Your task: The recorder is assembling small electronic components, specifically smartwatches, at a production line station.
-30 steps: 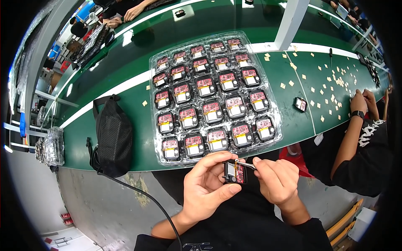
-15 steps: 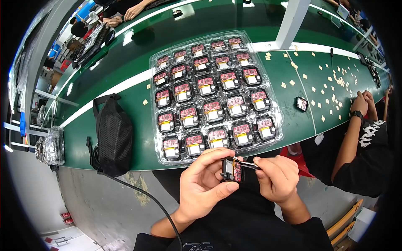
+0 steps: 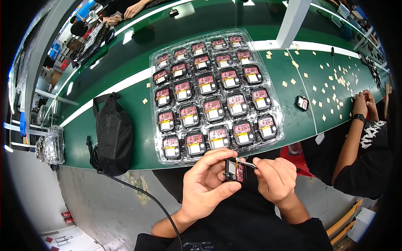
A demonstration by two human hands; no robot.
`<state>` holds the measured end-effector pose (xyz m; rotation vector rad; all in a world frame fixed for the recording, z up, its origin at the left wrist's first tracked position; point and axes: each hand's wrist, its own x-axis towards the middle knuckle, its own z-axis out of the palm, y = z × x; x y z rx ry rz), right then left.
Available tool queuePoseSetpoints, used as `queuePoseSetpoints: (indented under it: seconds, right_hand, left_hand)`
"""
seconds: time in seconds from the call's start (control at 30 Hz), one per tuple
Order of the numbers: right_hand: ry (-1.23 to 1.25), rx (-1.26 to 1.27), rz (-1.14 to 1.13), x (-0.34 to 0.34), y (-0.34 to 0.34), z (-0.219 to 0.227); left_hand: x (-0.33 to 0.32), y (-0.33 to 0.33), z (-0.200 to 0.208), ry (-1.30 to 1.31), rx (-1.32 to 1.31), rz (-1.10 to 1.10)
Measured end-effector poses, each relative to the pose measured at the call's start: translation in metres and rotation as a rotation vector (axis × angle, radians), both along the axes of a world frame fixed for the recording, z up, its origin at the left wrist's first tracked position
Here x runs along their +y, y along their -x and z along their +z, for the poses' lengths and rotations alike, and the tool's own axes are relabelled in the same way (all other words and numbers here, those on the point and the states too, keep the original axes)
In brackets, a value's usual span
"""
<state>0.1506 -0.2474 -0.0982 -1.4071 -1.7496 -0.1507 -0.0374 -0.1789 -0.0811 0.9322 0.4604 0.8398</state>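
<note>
Between the fingers and thumb of my left hand [image 3: 207, 182] is a small black device housing [image 3: 235, 170], with a red circuit board, a silver-white block and a yellow strip inside. My right hand [image 3: 276, 178] pinches metal tweezers [image 3: 247, 163], their tips at the housing's upper edge by the yellow strip. What the tips touch is too small to make out. Just beyond my hands lies a clear plastic tray [image 3: 272, 121] holding rows of similar open housings, their red boards and white blocks facing up.
A black mesh bag [image 3: 114, 134] lies left of the tray, its cable hanging toward me. On the green table [image 3: 293, 115] at right are one loose housing [image 3: 302, 103] and many scattered cream squares. A co-worker's hands [image 3: 363, 104] are at far right; a grey post [image 3: 293, 23] rises behind.
The housing and tweezers have shifted very slightly, and my right hand has moved a little left. Both hands keep their hold.
</note>
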Motion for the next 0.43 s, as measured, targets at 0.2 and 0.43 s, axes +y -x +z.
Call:
queuePoseSetpoints:
  seconds: [0.2, 0.43]
  right_hand:
    - [0.07, 0.261, 0.063, -0.0008, -0.0025, -0.004]
    - [0.116, 0.206, 0.038, -0.0011, -0.0025, 0.0]
  left_hand:
    - [-0.0026, -0.0043, 0.0061, 0.045, 0.112, 0.102]
    - [0.002, 0.0009, -0.0003, -0.07, 0.018, -0.02]
